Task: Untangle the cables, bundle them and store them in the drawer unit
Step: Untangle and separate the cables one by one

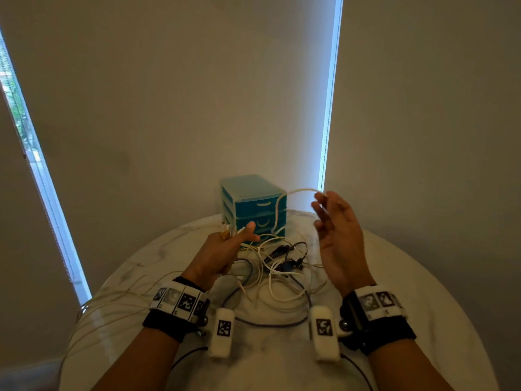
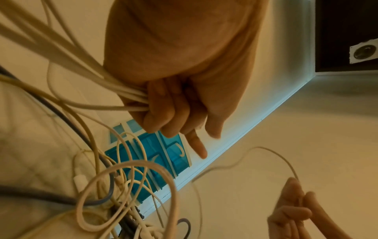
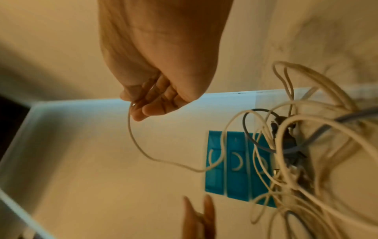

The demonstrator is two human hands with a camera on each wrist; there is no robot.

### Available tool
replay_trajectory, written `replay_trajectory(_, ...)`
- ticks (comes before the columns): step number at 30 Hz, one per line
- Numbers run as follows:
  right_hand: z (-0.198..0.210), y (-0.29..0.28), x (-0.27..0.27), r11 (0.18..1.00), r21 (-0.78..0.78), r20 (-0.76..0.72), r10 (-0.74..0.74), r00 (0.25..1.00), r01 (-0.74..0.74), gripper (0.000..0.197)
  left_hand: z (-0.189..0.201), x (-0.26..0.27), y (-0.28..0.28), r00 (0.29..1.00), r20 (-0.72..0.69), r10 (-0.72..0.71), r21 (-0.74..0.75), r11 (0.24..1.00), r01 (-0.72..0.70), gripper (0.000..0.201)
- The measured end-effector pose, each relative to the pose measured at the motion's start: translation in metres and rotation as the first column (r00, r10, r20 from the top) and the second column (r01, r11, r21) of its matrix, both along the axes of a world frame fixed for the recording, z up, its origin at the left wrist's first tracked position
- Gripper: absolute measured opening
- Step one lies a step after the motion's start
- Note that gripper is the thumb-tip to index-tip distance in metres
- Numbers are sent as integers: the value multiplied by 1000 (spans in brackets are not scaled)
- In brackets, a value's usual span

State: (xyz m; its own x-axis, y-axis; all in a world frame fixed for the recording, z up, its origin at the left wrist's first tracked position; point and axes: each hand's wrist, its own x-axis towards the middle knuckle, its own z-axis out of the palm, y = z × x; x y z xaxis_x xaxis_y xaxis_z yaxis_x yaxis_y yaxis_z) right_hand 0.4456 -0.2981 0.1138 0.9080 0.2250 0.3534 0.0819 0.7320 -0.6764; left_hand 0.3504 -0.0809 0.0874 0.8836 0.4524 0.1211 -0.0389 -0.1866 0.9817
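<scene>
A tangle of white and grey cables [image 1: 276,263] lies on the round white table [image 1: 423,277] in front of a teal drawer unit [image 1: 253,206] with three shut drawers. My left hand [image 1: 225,244] grips a bundle of white cable loops [image 2: 122,97], index finger and thumb stretched out; the loops trail off the table's left edge. My right hand [image 1: 335,230] is raised right of the drawer unit and pinches one thin white cable [image 3: 139,145] that arcs back down into the tangle. The same drawer unit [image 3: 235,165] shows behind the cable in the right wrist view.
The table stands against a wall hung with roller blinds [image 1: 169,108]; bright window strips show at left [image 1: 33,165] and right of centre. Grey cable loops [image 1: 267,323] lie near the table's front edge. Loose white loops hang over the left rim [image 1: 84,309].
</scene>
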Motion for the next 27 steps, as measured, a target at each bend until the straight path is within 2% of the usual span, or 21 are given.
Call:
replay_trajectory(3,5,-14,5,986,158,-84,76,994,-62,29,-4,2,-6,996,-34,-78,65,995,80,30)
replay_trajectory(5,6,-14,2,974,185,-103,152,983,-132,34,-1,2,-14,996,-30,-87,96,991,89,22)
replay_trajectory(7,8,-8,-5,973,106,-91,214,972,-205,26,2,5,-21,996,40,-74,118,991,69,23)
replay_trajectory(11,12,10,-26,936,-103,-22,335,942,-336,21,3,7,-20,981,189,-47,104,994,28,42)
replay_trajectory(14,14,15,-35,906,-111,6,413,911,-409,24,3,6,-22,971,234,41,217,972,-94,27)
replay_trajectory(16,14,13,-34,908,-102,12,409,912,-406,23,7,4,-23,946,291,144,219,952,-212,22)
replay_trajectory(19,13,7,-23,915,-120,-27,386,922,-386,39,8,4,-15,894,361,265,216,909,-356,43)
replay_trajectory(21,5,6,-12,907,-204,-97,355,930,-368,53,8,5,-9,862,389,324,146,903,-405,56)
replay_trajectory(23,-9,9,-1,854,-424,-134,270,954,-301,47,11,4,-4,840,396,370,62,902,-427,55)
replay_trajectory(25,-24,16,3,700,-685,-82,200,976,-201,28,11,3,0,833,403,378,-12,913,-409,50)
replay_trajectory(27,-36,24,2,591,-798,-9,184,983,-118,22,13,2,1,828,419,374,-74,922,-379,52)
